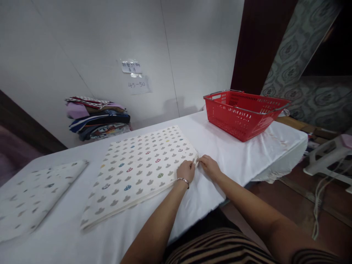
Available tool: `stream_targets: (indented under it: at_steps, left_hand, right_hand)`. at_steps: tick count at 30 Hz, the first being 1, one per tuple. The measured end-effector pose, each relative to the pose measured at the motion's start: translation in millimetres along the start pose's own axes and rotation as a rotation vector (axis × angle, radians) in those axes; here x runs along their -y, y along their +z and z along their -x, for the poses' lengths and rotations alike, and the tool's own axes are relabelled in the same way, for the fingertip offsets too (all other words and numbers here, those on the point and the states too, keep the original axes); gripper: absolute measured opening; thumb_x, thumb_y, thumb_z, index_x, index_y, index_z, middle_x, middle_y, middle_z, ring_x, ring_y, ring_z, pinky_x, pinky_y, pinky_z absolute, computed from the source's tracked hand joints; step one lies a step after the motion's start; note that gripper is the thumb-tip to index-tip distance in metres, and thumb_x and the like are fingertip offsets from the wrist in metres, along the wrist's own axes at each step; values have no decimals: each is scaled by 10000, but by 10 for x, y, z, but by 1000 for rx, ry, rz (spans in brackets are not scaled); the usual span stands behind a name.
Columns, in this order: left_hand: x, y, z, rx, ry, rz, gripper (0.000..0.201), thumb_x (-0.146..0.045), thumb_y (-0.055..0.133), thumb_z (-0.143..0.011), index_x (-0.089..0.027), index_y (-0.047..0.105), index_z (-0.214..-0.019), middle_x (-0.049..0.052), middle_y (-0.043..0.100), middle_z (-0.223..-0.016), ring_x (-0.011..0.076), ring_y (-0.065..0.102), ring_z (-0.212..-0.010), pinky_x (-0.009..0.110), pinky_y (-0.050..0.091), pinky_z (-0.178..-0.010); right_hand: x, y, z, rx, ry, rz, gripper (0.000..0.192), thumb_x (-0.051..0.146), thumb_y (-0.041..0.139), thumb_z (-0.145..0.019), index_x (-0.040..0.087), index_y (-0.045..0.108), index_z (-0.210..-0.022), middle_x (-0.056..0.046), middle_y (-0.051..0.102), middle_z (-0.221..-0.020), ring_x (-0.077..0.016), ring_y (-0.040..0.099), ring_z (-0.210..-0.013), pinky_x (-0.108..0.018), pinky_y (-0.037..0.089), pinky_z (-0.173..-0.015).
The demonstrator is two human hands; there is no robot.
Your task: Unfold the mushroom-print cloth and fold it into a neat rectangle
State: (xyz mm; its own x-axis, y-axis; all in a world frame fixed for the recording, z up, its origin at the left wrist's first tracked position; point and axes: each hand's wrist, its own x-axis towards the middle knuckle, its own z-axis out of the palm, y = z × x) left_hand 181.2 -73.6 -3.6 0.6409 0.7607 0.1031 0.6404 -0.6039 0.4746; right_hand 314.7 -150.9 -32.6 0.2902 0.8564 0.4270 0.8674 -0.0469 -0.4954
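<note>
Cloth [140, 168], folded flat and printed with small caps, lies on the counter [236, 154] and stretches away to the left of the fingers; its long axis runs from the near-left corner up toward the far right, and its near-right corner is the part in hand; left hand [186, 171] sits on that corner with fingers curled closed over the edge, a bracelet [183, 180] at the wrist; right hand [209, 165] meets it from the right, fingers pinched shut on the same corner; both hands touch the cloth, so neither is nearer, though the left covers more of it; further left of the fingers lies a second folded piece [35, 194]; beyond and right stands a red basket [242, 113]; a clothes pile [96, 117] sits far left against the wall.
</note>
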Motion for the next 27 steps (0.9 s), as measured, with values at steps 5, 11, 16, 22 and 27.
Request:
stream_targets:
  at_steps: [5, 11, 16, 22, 27]
  left_hand:
    - [2, -2, 1, -9, 35, -36, 236, -285, 407, -868, -234, 637, -885, 28, 595, -904, 148, 555, -854, 251, 392, -708]
    - [-52, -29, 47, -1, 83, -108, 245, -272, 391, -880, -258, 613, -981, 31, 585, -956, 161, 535, -912, 260, 391, -740]
    - [-105, -48, 92, 29, 121, -165, 252, -275, 377, -890, -245, 609, -982, 47, 579, -966, 179, 515, -941, 280, 387, -769]
    - [-91, -11, 68, 11, 151, -153, 206, -322, 475, -836, -239, 619, -959, 41, 587, -945, 184, 527, -919, 279, 393, -763]
    - [-54, 8, -20, 19, -11, 2, 205, -294, 453, -837, -227, 647, -842, 24, 632, -894, 158, 565, -848, 258, 403, -731]
  right_hand:
    - [-11, -18, 0, -38, -13, -141, 219, 184, 406, -885, 244, 607, -949, -11, 560, -876, -138, 549, -809, -254, 427, -727]
    - [18, -34, 3, -59, -22, -161, 215, 196, 391, -888, 238, 594, -944, -12, 565, -872, -142, 552, -812, -259, 432, -732]
    - [45, -44, 2, -70, -41, -144, 203, 200, 398, -883, 239, 591, -935, -17, 575, -883, -142, 551, -817, -258, 437, -724]
    - [38, -34, -7, -71, -55, -173, 207, 194, 392, -881, 230, 591, -923, -24, 576, -893, -140, 552, -824, -256, 438, -731]
    - [2, -21, -12, -118, -29, -201, 177, 176, 416, -852, 220, 575, -914, -22, 579, -878, -148, 542, -806, -266, 432, -720]
